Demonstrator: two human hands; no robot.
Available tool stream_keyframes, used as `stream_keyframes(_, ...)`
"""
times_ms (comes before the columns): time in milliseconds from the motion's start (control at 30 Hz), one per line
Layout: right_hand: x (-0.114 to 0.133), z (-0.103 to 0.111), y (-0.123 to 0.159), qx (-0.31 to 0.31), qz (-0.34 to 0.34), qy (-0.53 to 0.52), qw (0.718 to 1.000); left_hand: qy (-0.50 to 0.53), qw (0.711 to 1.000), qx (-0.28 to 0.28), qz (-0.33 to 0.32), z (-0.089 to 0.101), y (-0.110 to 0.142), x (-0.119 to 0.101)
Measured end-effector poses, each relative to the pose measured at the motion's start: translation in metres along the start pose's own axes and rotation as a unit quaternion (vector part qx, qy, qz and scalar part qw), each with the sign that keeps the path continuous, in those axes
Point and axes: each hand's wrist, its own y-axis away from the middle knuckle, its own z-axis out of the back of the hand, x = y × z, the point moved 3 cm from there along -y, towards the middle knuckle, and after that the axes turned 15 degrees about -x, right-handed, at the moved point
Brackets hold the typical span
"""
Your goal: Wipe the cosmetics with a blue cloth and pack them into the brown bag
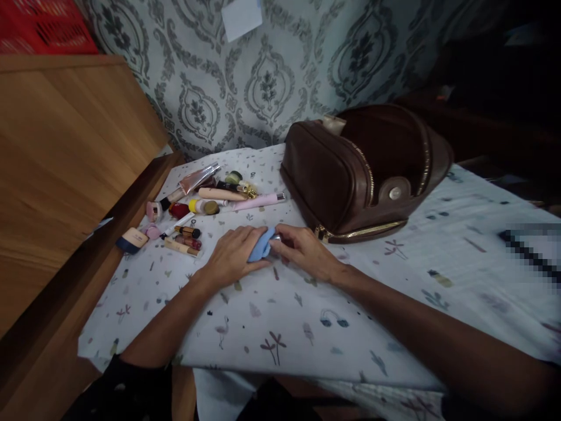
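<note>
My left hand [232,254] is closed around a bunched light-blue cloth [262,245] above the middle of the table. Close against it, my right hand [307,250] pinches a small silver-coloured item [276,237] at the cloth's right side. Most of that item is hidden by fingers and cloth, so its kind cannot be made out. Beyond my left hand lie several cosmetics, among them a pink tube with a silver cap [260,202], a peach-coloured tube [221,193] and a clear-ended squeeze tube [199,178].
A brown leather cosmetic bag [318,175] stands unzipped at the back right. On the left edge rests a navy-and-beige jar [132,240]. A wooden panel [65,158] rises at the left; patterned wallpaper [267,82] is behind. A printed cloth [280,333] covers the table.
</note>
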Motion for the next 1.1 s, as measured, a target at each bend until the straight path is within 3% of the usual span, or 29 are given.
stream_keyframes(100, -0.001, -0.001, 0.000, 0.008, -0.009, -0.012, 1.000, -0.030, 1.000, 0.001, 0.011, -0.005, 0.001, 0.003)
stream_keyframes(267, -0.003, -0.004, 0.001, 0.000, 0.032, -0.051, 0.998, 0.039, 0.997, -0.020, 0.067, -0.002, 0.002, 0.009)
stream_keyframes(433, -0.005, -0.007, 0.003, -0.001, 0.033, -0.074, 0.997, 0.081, 0.988, -0.056, 0.122, 0.003, -0.001, 0.007)
stream_keyframes(600, 0.002, -0.009, 0.005, -0.006, 0.044, -0.112, 0.993, 0.129, 0.958, -0.147, 0.208, 0.008, -0.005, 0.014)
stream_keyframes(700, 0.004, -0.009, 0.004, -0.020, 0.028, -0.122, 0.992, 0.174, 0.941, -0.161, 0.243, 0.012, -0.004, 0.024)
stream_keyframes(800, -0.001, -0.005, 0.002, -0.049, -0.024, -0.100, 0.993, 0.222, 0.947, -0.094, 0.212, 0.013, -0.002, 0.029)
stream_keyframes(933, -0.007, 0.000, -0.001, -0.070, -0.075, -0.112, 0.988, 0.188, 0.977, 0.013, 0.101, 0.008, 0.002, 0.023)
stream_keyframes(1000, -0.008, 0.000, -0.002, -0.072, -0.087, -0.132, 0.985, 0.141, 0.988, 0.016, 0.066, 0.004, 0.003, 0.019)
stream_keyframes(1100, -0.007, -0.001, -0.002, -0.063, -0.097, -0.169, 0.979, 0.123, 0.990, 0.001, 0.070, 0.000, 0.003, 0.015)
